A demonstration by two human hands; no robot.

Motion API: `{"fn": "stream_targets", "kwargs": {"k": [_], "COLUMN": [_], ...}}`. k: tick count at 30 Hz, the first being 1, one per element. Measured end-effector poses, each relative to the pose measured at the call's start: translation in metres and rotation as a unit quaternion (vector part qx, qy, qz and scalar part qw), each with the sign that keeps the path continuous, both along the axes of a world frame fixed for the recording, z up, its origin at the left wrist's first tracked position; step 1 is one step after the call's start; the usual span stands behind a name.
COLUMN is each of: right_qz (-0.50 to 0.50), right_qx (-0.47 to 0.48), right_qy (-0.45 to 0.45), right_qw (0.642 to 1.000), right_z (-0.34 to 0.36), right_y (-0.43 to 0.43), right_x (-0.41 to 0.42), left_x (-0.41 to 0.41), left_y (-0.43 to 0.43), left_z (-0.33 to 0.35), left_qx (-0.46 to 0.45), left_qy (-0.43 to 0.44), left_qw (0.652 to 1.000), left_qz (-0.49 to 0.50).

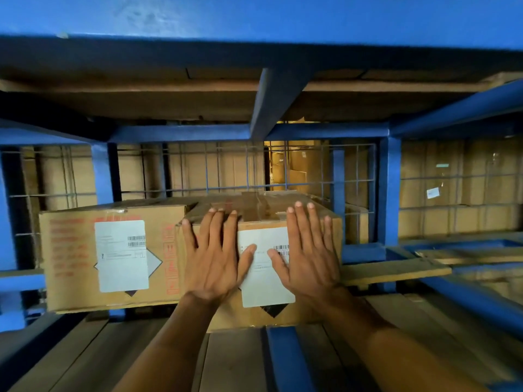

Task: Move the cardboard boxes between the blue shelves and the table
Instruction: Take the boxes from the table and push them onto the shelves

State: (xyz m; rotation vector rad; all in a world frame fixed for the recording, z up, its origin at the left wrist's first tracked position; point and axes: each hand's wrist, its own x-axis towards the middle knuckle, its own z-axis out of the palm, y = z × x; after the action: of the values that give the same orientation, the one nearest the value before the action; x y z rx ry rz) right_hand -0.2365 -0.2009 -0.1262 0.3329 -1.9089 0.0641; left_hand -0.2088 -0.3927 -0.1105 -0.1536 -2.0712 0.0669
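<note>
A cardboard box with a white label stands on the wooden boards of the blue shelf, right in front of me. My left hand lies flat against its near face with the fingers straight and spread. My right hand presses the same face to the right, fingers straight, partly covering the label. A second cardboard box with a white label and red print stands touching the first on its left. No table is in view.
A blue wire grid closes the shelf's back, with more cardboard boxes stacked behind it. A blue beam and boards of the shelf above hang overhead. Bare wooden boards lie in front of the boxes.
</note>
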Motion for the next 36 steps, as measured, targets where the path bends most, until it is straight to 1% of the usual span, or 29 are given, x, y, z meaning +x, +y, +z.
{"fn": "stream_targets", "kwargs": {"k": [11,20,28,32,36], "right_qz": [-0.027,-0.015,-0.019,-0.031,-0.016], "right_qx": [-0.006,-0.028,-0.028,-0.025,-0.017], "right_qy": [0.063,0.086,0.098,0.109,0.123], "right_qw": [0.998,0.996,0.995,0.993,0.992], "right_z": [0.000,0.002,-0.001,-0.005,-0.015], "right_y": [-0.010,-0.020,-0.019,-0.020,-0.019], "right_x": [-0.063,-0.111,-0.127,-0.128,-0.132], "left_x": [-0.063,-0.107,-0.124,-0.125,-0.134], "left_y": [-0.009,-0.013,-0.010,-0.007,-0.020], "left_z": [0.001,0.003,-0.002,-0.030,-0.063], "left_qx": [0.013,0.017,0.022,0.043,-0.004], "left_qy": [0.024,0.019,0.082,0.064,0.079], "left_qw": [1.000,1.000,0.996,0.997,0.997], "left_qz": [-0.014,-0.014,-0.008,-0.001,-0.014]}}
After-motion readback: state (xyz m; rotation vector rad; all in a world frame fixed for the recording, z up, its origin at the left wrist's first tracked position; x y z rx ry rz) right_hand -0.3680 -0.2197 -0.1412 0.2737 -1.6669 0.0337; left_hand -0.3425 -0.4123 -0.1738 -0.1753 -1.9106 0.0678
